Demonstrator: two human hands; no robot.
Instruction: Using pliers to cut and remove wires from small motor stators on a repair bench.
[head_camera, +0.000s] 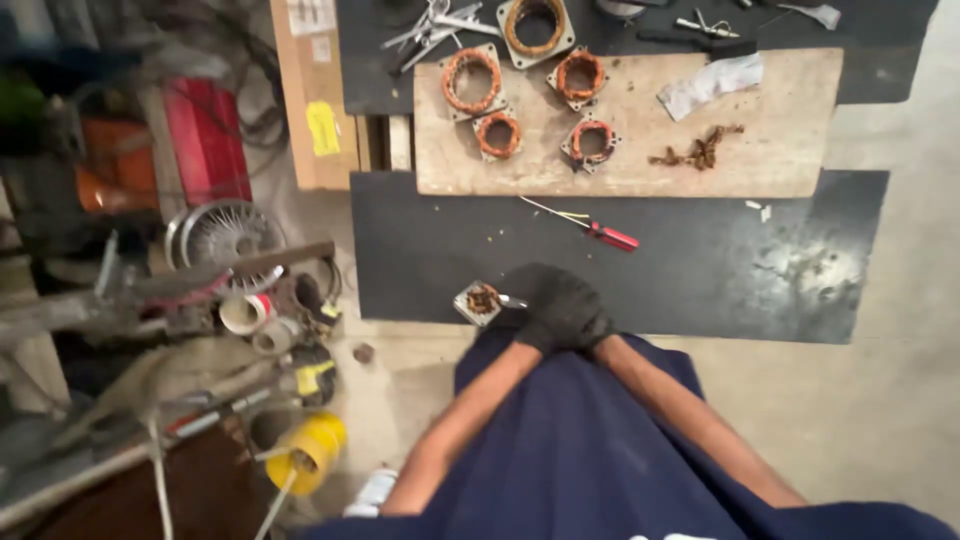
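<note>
Motor core, small, square-framed, copper wire inside: sits at the near edge of the black mat, just left of the gloved hands. Left hand and right hand, both in black gloves, pressed together over the same mat edge, overlapping so much that one cannot be told cleanly from the other. Thin metal tool pokes from the gloves toward the core, tip touching or nearly touching it. Which hand grips the tool: cannot tell; fingers curled, but closure on anything not readable for either hand.

Farther up the mat from the core: red-handled screwdriver, lying alone, well apart from the hands, bare mat all round it. Beyond that, wooden board across the mat's far side, bearing four more wound cores at its left end, loose copper scrap and a white rag toward its right. Right half of the mat: bare, scuffed, open.

Left of the mat's edge: crowded clutter on the floor, yellow spool, tape roll, wire fan guard. Little free room there. Right of the mat: plain concrete floor.
</note>
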